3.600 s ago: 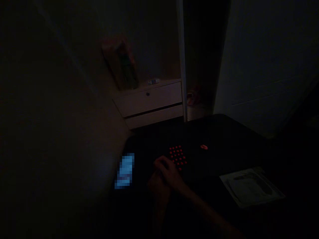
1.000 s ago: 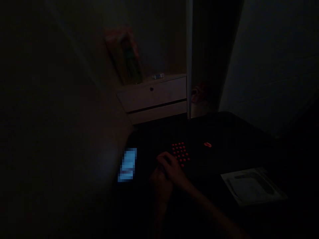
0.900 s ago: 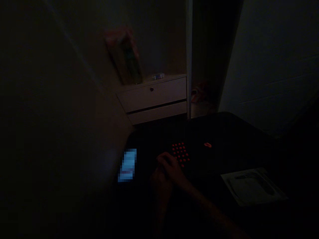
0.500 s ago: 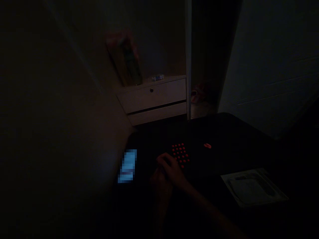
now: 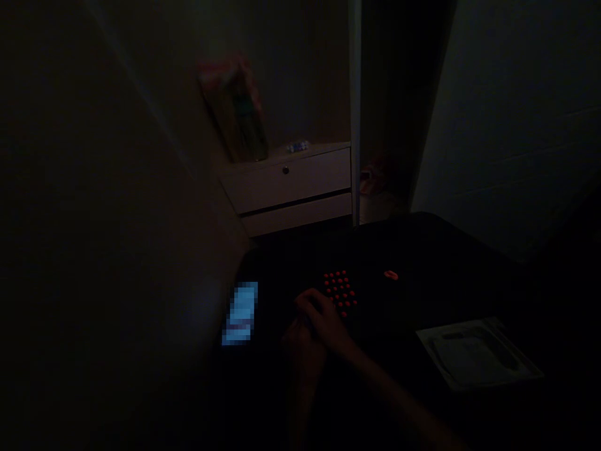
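Note:
The room is very dark. My right hand (image 5: pixel 326 321) is bent over my left hand (image 5: pixel 303 341), and the two touch or nearly touch above the dark tabletop (image 5: pixel 375 313). The right fingers curl inward to the left, closed; whatever they hold, if anything, is hidden. My left hand looks closed too, its fingers lost in shadow. Just beyond the right hand lie small red dots (image 5: pixel 340 289) in rough rows; some are covered by the hand. A small reddish piece (image 5: pixel 390 275) lies to their right.
A pixelated glowing rectangle (image 5: pixel 240 313) is left of my hands. A flat, pale packet or sheet (image 5: pixel 474 357) lies at the right. Behind the table stand white drawers (image 5: pixel 295 178), topped by a red-and-green item (image 5: pixel 239 109) and small pale objects (image 5: pixel 298 146). A wall borders the left.
Both hands stay in almost the same place and pose. Brightness shifts slightly on the items above the drawers. The dots and the reddish piece have not moved.

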`<action>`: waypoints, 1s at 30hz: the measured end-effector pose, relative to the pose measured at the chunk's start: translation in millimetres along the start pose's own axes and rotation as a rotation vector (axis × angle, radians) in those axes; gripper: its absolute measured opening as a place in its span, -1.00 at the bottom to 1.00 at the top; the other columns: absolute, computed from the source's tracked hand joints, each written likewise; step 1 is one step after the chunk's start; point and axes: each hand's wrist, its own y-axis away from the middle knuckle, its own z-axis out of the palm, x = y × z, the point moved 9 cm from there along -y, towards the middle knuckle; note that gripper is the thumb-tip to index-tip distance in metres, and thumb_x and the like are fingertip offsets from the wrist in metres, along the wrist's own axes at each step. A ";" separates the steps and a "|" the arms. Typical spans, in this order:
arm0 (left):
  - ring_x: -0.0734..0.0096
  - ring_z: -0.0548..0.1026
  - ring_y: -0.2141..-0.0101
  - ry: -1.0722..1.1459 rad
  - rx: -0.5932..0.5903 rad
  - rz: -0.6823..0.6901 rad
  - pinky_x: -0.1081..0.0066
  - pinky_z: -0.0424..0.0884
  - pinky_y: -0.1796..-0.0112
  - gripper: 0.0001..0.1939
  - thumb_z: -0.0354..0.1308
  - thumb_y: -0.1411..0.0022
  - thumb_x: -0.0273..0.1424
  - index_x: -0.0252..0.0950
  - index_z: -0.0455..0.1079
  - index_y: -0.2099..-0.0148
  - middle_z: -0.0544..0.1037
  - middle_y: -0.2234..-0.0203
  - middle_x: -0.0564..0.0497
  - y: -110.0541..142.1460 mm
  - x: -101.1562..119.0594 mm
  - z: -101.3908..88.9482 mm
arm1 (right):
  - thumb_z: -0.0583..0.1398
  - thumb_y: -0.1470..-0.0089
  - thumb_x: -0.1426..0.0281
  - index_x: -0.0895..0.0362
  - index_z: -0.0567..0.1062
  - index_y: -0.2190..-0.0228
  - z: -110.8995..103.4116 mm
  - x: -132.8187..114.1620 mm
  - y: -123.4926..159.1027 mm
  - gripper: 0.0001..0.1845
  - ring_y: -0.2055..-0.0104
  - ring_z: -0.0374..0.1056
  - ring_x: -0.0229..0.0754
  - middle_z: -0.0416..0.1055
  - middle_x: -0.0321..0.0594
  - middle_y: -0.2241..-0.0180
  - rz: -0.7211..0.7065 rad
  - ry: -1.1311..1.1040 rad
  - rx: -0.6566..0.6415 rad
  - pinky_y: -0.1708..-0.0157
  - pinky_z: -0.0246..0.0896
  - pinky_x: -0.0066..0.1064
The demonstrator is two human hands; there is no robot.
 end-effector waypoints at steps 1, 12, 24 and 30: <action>0.36 0.60 0.33 0.000 -0.006 0.000 0.48 0.48 0.31 -0.88 0.07 -0.18 -0.46 -0.31 0.44 0.27 0.62 0.37 -0.08 0.2 0.2 0.1 | 0.19 -0.13 0.27 0.07 0.48 0.38 -0.1 0.2 0.0 -0.85 0.28 0.32 -0.21 0.40 -0.35 0.39 -0.001 -0.001 0.002 0.24 0.16 -0.42; 0.34 0.60 0.31 0.041 -0.038 -0.019 0.46 0.48 0.28 -0.87 0.09 -0.17 -0.43 -0.33 0.44 0.25 0.62 0.35 -0.09 -0.9 -2.2 3.8 | 0.18 -0.13 0.28 0.08 0.48 0.38 1.0 -1.1 -0.3 -0.86 0.29 0.31 -0.22 0.39 -0.36 0.40 0.000 -0.001 -0.008 0.24 0.16 -0.42; 0.37 0.59 0.34 0.020 -0.017 -0.005 0.47 0.45 0.32 -0.82 0.05 -0.20 -0.45 -0.33 0.45 0.18 0.61 0.38 -0.06 -1.9 2.6 -1.2 | 0.19 -0.12 0.28 0.08 0.48 0.39 -0.6 -5.0 1.3 -0.86 0.28 0.33 -0.22 0.41 -0.36 0.40 0.003 0.002 0.005 0.24 0.17 -0.42; 0.38 0.58 0.36 0.015 -0.052 -0.025 0.46 0.44 0.33 -0.82 0.07 -0.19 -0.44 -0.31 0.46 0.18 0.61 0.39 -0.04 -0.6 -0.6 2.8 | 0.19 -0.12 0.26 0.07 0.49 0.38 -0.9 -4.4 1.3 -0.85 0.28 0.33 -0.20 0.42 -0.34 0.38 0.001 0.006 0.007 0.21 0.19 -0.40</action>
